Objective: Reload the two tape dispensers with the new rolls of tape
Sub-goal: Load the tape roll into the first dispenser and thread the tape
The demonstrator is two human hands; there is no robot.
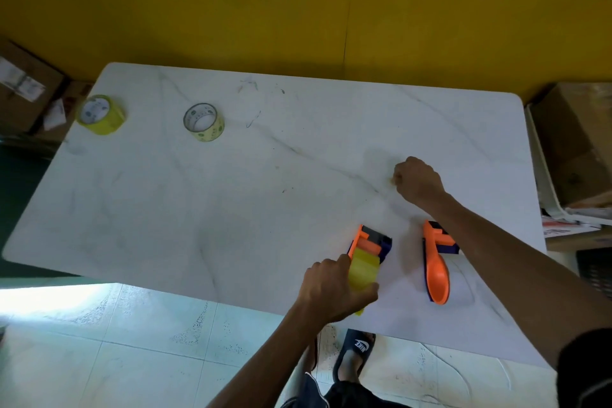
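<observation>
Evidently the left hand [334, 291] has its fingers clamped on the loaded tape dispenser [366, 261], steadying it (tape seated); the right hand [418, 180] is fisted, seemingly empty.

A white "NIKE" wordmark with the swoosh is showing on the strap of the black slide sandal [355, 352] (seen upside down from this viewpoint). Small print is circling the cores of the two tape rolls [100, 114] [203, 122], but it is staying too blurred to read.
</observation>
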